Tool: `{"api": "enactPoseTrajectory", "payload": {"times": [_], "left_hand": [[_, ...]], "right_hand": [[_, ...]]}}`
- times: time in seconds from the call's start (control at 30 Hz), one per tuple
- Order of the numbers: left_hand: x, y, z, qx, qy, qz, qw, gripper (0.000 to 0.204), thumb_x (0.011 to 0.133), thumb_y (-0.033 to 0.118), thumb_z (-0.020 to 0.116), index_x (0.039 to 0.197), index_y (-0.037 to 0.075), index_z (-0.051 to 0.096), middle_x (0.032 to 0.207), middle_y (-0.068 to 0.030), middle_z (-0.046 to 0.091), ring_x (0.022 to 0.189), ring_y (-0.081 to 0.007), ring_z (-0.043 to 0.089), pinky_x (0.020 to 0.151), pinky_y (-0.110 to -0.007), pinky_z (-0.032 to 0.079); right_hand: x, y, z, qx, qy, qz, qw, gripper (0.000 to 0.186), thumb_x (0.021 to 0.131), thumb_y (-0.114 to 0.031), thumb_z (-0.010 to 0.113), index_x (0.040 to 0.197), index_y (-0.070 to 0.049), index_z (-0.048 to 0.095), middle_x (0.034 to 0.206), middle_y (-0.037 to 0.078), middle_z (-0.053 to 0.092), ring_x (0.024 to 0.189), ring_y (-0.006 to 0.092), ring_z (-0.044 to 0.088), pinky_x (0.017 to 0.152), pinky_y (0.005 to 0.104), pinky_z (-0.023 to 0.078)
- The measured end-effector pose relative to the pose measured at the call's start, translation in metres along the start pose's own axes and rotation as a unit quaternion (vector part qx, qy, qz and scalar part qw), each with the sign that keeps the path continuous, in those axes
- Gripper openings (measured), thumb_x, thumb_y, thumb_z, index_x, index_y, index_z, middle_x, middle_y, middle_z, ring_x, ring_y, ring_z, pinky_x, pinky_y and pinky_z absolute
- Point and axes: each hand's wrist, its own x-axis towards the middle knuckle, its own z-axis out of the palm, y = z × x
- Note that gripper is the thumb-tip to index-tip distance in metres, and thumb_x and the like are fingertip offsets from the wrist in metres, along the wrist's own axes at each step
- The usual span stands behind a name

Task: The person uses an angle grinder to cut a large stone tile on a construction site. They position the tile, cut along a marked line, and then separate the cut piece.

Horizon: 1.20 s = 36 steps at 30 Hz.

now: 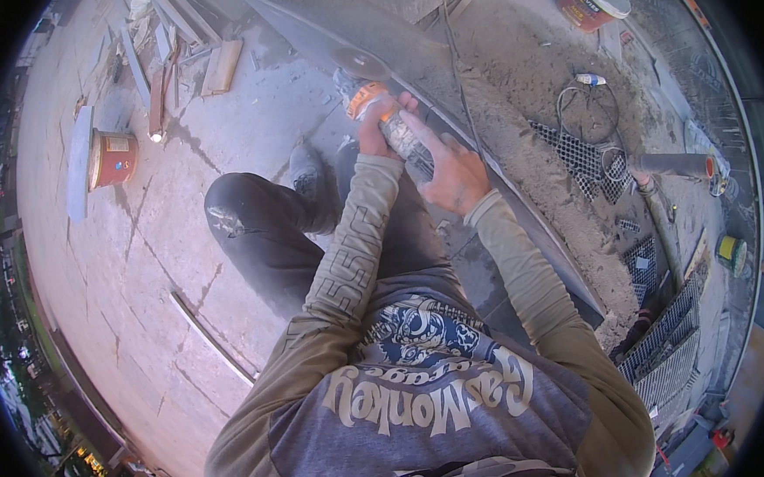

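Note:
My left hand (380,129) wraps round the front of a dusty power tool (367,98) with an orange band, resembling an angle grinder. My right hand (455,177) grips its grey body lower down, fingers along the top. The tool's head points up at a long grey slab (295,25), near a dark round patch on it; I cannot tell whether they touch. My bent knee (236,208) and a grey shoe (306,169) are left of the tool.
Scrap boards (221,66) lie upper left, above a red bucket (113,163) beside a pale board. At right are rubble, perforated mesh (574,157), a cable coil (586,108), a pipe (671,166), a red-labelled bucket (587,12) and a green can (731,254). A strip (208,332) lies lower left.

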Motion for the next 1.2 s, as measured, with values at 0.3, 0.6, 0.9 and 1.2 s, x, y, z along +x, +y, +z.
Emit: {"api": "enactPoseTrajectory", "payload": {"times": [0.3, 0.6, 0.9, 1.2], "left_hand": [[-0.004, -0.007, 0.004, -0.006, 0.009, -0.001, 1.000, 0.039, 0.088, 0.015, 0.067, 0.120, -0.001, 0.050, 0.105, -0.0186, 0.067, 0.097, -0.0335, 0.070, 0.093, -0.048, 0.059], [-0.009, -0.025, -0.001, -0.014, 0.011, -0.033, 0.999, 0.036, 0.089, 0.015, 0.067, 0.118, 0.000, 0.054, 0.106, -0.0170, 0.068, 0.096, -0.0323, 0.070, 0.094, -0.047, 0.059], [-0.028, -0.038, 0.005, -0.012, 0.025, -0.019, 0.999, 0.039, 0.090, 0.015, 0.065, 0.123, 0.001, 0.051, 0.108, -0.0173, 0.068, 0.099, -0.0326, 0.070, 0.095, -0.047, 0.059], [-0.046, -0.065, 0.000, 0.002, 0.024, -0.055, 0.998, 0.036, 0.090, 0.014, 0.066, 0.121, 0.000, 0.053, 0.110, -0.0171, 0.068, 0.103, -0.0327, 0.069, 0.095, -0.045, 0.059]], "right_hand": [[-0.004, 0.003, 0.000, -0.014, -0.004, 0.015, 1.000, 0.103, 0.072, -0.011, 0.072, 0.159, -0.043, 0.026, 0.107, 0.024, 0.064, 0.097, 0.0453, 0.068, 0.086, 0.0509, 0.056], [-0.020, 0.012, -0.004, 0.006, 0.001, 0.016, 1.000, 0.102, 0.073, -0.011, 0.072, 0.159, -0.044, 0.027, 0.107, 0.022, 0.064, 0.100, 0.0452, 0.067, 0.086, 0.0508, 0.056], [-0.037, 0.014, -0.010, -0.011, -0.014, 0.035, 0.999, 0.103, 0.072, -0.011, 0.073, 0.158, -0.044, 0.028, 0.112, 0.024, 0.063, 0.100, 0.0453, 0.067, 0.087, 0.0500, 0.056], [-0.068, 0.025, -0.010, -0.021, -0.007, 0.052, 0.998, 0.103, 0.072, -0.011, 0.073, 0.159, -0.042, 0.027, 0.111, 0.024, 0.064, 0.100, 0.0454, 0.067, 0.087, 0.0505, 0.055]]}}
